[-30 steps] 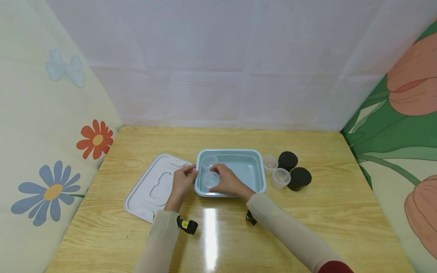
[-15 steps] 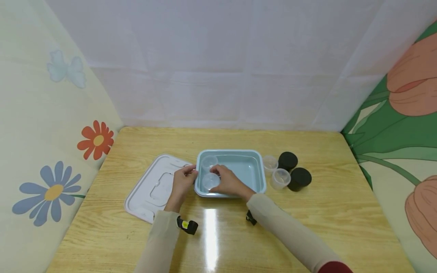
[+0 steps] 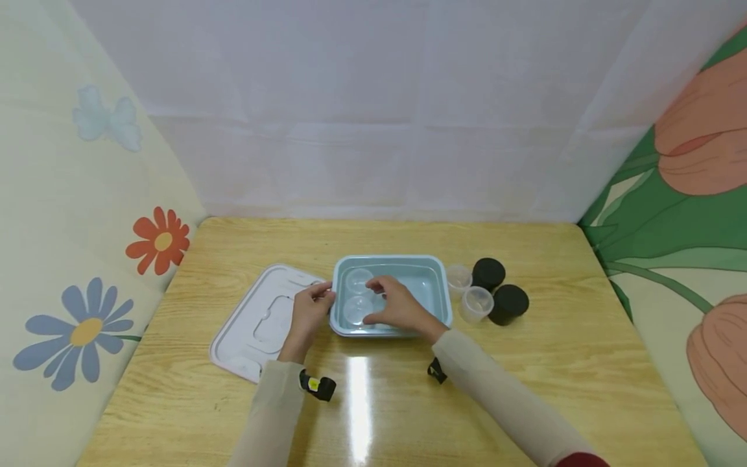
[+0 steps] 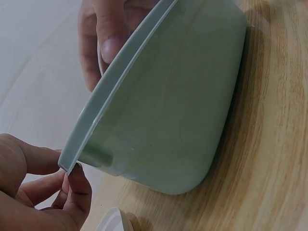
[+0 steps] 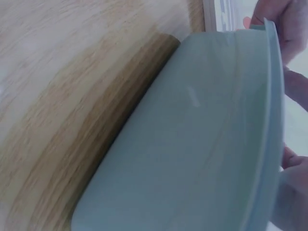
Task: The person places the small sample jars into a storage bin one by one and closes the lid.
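Note:
A pale blue-green tub [image 3: 420,288] stands on the table. My left hand [image 3: 309,310] pinches its left rim between thumb and fingers, as the left wrist view shows at the tub's edge [image 4: 77,139]. Two clear plastic cups sit inside at the left end: a rear cup [image 3: 359,281] and a front cup [image 3: 358,310]. Over the tub, my right hand [image 3: 399,308] is just right of the front cup, thumb and fingers spread apart with nothing between them. In the right wrist view the tub's outer wall [image 5: 183,130] hides most of that hand.
A white lid [image 3: 257,331] lies left of the tub, partly behind my left hand. Right of the tub stand two more clear cups [image 3: 476,303] and two black-topped round containers [image 3: 508,303]. A pale cloth [image 3: 373,130] hangs behind the table [image 3: 525,376].
My right hand has let go of the front cup and drawn slightly right, its fingers spreading. The cup stays in the tub. The left hand keeps its pinch on the rim.

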`<state>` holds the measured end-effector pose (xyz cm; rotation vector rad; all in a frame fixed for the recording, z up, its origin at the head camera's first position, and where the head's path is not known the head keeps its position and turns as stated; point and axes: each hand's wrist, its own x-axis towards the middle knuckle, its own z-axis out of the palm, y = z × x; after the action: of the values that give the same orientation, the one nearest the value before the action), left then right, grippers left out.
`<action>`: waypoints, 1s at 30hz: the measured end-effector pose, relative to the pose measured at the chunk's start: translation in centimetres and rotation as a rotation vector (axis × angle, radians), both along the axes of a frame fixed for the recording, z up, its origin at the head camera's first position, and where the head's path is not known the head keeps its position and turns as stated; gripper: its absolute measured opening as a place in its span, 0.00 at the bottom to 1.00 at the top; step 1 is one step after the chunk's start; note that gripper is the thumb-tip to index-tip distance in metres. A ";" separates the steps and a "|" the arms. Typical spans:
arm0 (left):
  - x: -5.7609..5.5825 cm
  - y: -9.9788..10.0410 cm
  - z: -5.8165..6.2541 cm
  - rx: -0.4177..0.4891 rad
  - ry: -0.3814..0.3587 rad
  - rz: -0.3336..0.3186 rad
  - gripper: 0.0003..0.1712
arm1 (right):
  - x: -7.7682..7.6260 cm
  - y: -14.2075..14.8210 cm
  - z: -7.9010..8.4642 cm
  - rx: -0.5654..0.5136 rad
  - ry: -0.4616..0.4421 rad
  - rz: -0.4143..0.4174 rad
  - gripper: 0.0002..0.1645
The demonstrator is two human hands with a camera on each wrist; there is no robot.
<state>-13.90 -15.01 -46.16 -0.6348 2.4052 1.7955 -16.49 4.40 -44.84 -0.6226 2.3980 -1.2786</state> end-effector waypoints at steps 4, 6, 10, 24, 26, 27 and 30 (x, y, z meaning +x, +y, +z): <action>0.0 -0.1 0.0 -0.009 0.026 -0.005 0.19 | -0.1 0.9 0.2 -0.046 0.018 -0.022 0.40; 0.1 -0.1 0.0 -0.018 0.047 -0.007 0.19 | -0.1 1.4 0.2 -0.061 0.026 -0.036 0.39; 0.1 -0.2 -0.2 -0.036 0.064 -0.007 0.18 | -0.1 2.5 0.3 -0.076 0.030 -0.060 0.39; 0.0 -0.3 -0.2 -0.019 0.036 -0.015 0.19 | 0.3 6.6 1.2 -0.099 0.013 -0.131 0.39; 0.0 -0.3 -0.2 -0.014 0.032 -0.014 0.19 | 0.4 7.3 1.2 -0.097 0.017 -0.135 0.39; 0.0 -0.3 -0.2 -0.011 0.033 -0.013 0.19 | 0.5 7.7 1.2 -0.093 0.014 -0.138 0.40; 0.0 -0.2 -0.2 -0.015 0.030 -0.013 0.19 | 0.7 8.6 1.2 -0.091 0.016 -0.149 0.40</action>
<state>-13.91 -15.20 -46.37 -0.5961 2.4383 1.7971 -15.79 12.97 -43.60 -0.4881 2.4496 -1.4560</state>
